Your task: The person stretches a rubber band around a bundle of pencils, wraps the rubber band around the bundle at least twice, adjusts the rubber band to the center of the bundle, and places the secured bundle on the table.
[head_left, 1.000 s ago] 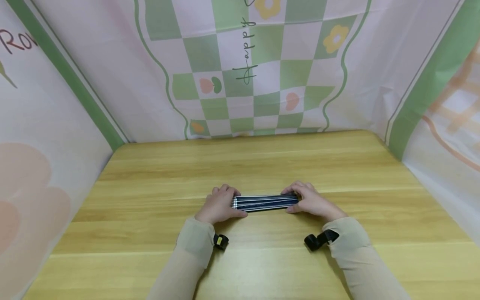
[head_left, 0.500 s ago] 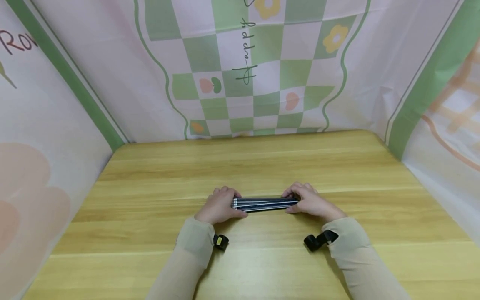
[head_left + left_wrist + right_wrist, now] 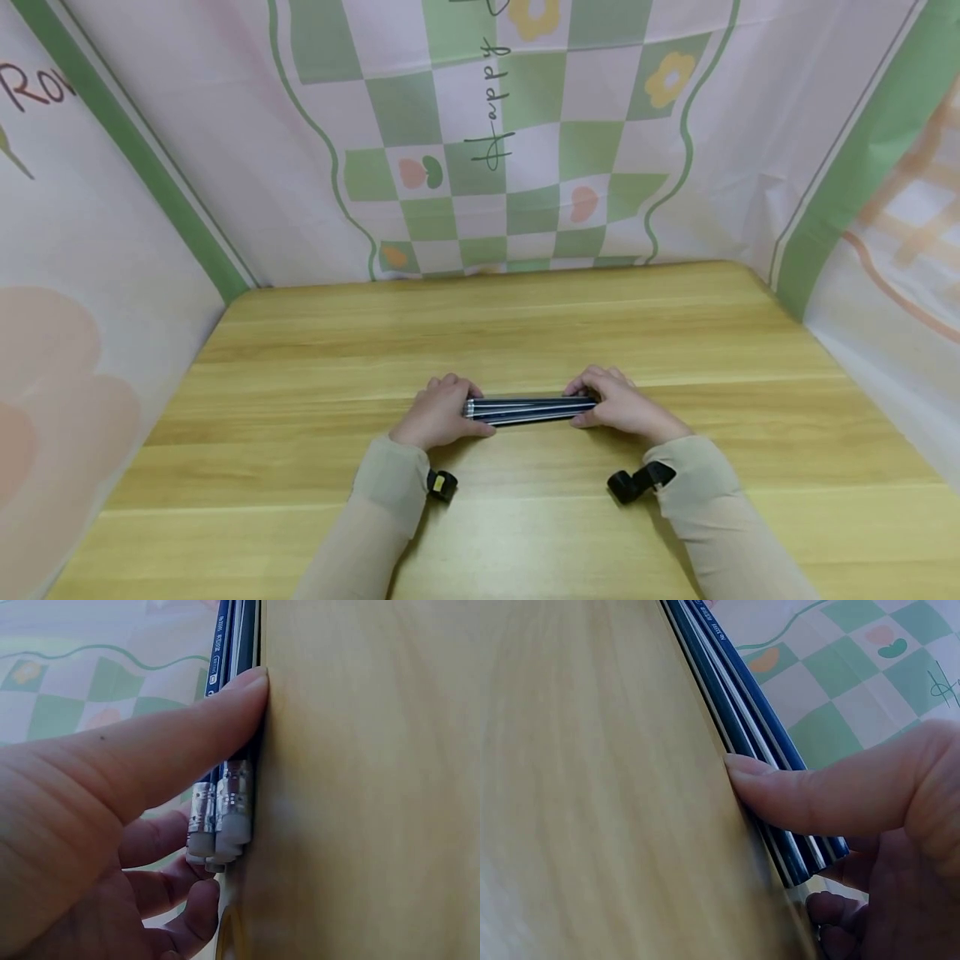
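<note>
A bundle of dark blue pencils (image 3: 525,409) with pale stripes lies sideways on the wooden table, between both hands. My left hand (image 3: 437,411) grips its eraser end, thumb on the near side and fingers on the far side. White erasers (image 3: 234,827) in silver ferrules stick out past that thumb in the left wrist view. At the other end, my right hand (image 3: 626,406) holds the plain, flat ends of the pencils (image 3: 799,870), its thumb pressing their near side. The fingers behind the bundle are partly hidden.
The wooden table (image 3: 480,333) spreads out around the hands. A patterned cloth (image 3: 525,150) hangs behind it, with more cloth on both sides. A thin yellowish loop (image 3: 231,934) shows below the erasers in the left wrist view; its kind is unclear.
The pencils have shifted and settled slightly lower within the grip, lying closer together. Both hands stay almost in place, around the same ends.
</note>
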`<act>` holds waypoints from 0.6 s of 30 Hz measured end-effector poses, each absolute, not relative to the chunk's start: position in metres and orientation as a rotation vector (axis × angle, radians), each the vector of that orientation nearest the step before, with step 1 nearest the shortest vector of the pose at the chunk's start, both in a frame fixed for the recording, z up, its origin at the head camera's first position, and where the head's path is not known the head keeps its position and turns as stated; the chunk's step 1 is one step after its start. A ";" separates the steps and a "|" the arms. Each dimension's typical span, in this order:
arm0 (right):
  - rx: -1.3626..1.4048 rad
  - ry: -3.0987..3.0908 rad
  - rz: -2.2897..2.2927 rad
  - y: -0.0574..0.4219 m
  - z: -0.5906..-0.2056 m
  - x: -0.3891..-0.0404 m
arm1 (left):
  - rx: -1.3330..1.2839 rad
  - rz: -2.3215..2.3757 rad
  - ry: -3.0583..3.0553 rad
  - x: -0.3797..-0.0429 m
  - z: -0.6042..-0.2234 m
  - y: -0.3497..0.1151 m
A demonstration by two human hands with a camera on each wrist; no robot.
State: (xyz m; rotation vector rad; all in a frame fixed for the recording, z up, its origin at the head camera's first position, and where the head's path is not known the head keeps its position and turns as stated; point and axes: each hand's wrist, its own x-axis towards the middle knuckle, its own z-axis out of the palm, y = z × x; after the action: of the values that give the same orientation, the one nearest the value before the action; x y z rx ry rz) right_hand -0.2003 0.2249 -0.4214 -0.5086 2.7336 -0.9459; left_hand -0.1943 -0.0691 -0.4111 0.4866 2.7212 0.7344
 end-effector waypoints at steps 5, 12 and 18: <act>-0.506 2.737 -0.943 0.225 -0.422 -0.201 | 0.495 0.733 2.722 -0.194 -0.411 -0.069; -0.507 2.728 -0.945 0.225 -0.421 -0.201 | 0.506 0.719 2.736 -0.195 -0.413 -0.068; -0.542 2.750 -0.927 0.224 -0.418 -0.199 | 0.519 0.715 2.732 -0.194 -0.413 -0.068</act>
State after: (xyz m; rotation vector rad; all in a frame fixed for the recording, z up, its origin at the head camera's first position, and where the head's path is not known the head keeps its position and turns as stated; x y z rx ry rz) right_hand -0.1994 0.2236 -0.4181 -0.5418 2.7503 -0.9270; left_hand -0.1943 -0.0684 -0.4129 0.5186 2.7321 0.7153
